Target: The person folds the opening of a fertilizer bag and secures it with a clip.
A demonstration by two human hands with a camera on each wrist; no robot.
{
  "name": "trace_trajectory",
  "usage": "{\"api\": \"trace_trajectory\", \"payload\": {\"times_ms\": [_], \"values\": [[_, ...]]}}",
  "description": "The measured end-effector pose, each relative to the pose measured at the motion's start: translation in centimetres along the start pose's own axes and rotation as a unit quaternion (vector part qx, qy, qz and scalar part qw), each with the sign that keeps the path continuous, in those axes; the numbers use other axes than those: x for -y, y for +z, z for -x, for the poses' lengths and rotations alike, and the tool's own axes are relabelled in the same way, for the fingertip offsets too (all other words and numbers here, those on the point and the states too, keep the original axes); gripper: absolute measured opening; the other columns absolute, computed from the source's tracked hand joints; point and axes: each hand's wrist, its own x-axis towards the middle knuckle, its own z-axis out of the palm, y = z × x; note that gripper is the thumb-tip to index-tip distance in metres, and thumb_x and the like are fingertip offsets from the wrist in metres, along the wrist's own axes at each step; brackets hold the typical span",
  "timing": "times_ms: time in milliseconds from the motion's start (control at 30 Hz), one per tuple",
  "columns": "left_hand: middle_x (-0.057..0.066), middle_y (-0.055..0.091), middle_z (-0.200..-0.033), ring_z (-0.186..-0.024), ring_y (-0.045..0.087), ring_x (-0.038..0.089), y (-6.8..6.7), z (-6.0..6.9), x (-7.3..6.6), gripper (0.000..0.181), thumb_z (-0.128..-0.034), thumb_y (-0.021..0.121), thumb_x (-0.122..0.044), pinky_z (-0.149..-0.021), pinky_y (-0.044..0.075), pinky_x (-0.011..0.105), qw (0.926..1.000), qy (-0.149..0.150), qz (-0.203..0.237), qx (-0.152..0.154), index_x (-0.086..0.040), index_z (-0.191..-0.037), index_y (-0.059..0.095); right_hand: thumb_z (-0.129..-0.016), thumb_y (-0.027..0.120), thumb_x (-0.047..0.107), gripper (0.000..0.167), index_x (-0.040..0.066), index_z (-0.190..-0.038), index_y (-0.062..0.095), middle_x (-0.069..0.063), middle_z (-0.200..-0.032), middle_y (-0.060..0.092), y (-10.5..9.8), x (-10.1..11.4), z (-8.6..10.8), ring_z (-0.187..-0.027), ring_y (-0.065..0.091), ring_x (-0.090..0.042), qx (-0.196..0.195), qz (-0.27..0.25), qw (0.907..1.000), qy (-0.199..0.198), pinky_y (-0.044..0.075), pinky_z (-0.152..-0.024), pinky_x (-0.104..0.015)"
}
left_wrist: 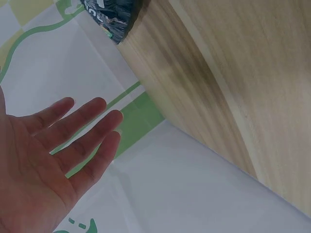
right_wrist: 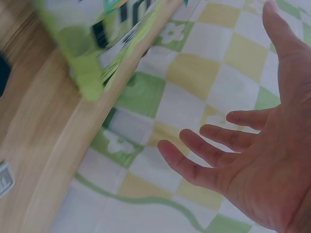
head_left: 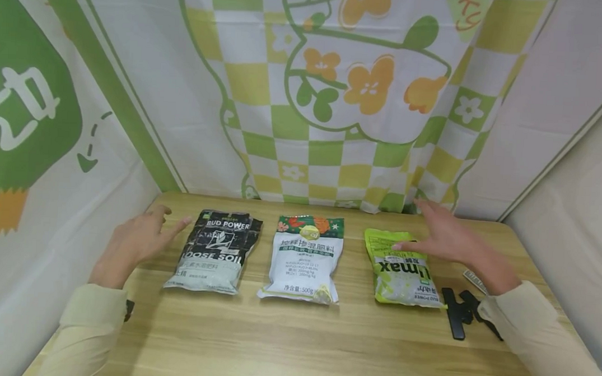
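Observation:
Three bags lie in a row on the wooden table. At the left is a black and grey Bud Power loose soil bag; a white fertilizer bag with a green top occupies the middle; a lime-green Umax bag lies at the right. My left hand, fingers spread, hovers beside the black bag's left edge. Over the green bag's upper right side is my right hand, its thumb reaching across the bag. Both palms look bare in the wrist views, where the left hand and right hand hold nothing.
Black clips lie right of the green bag, partly under my right forearm. Near them is a small grey label-like piece. A small dark object shows by my left sleeve. A patterned curtain hangs behind the table.

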Motion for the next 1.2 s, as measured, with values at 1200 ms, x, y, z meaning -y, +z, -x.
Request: {"api": "trace_trajectory", "payload": {"times_ms": [1200], "values": [[0.041,0.061,-0.136,-0.122,0.061,0.060,2.5,0.8,0.4,0.088,-0.1086,0.042,-0.060,-0.097,0.053,0.069,0.9939,0.001,0.105,0.035,0.018,-0.148,0.042,-0.083,0.082,0.064,0.108,0.007,-0.161,0.036,-0.015,-0.159,0.051,4.9,10.1,-3.2,-0.133,0.062,-0.036,0.016,-0.168,0.9832,-0.068,0.062,-0.097,-0.046]]}}
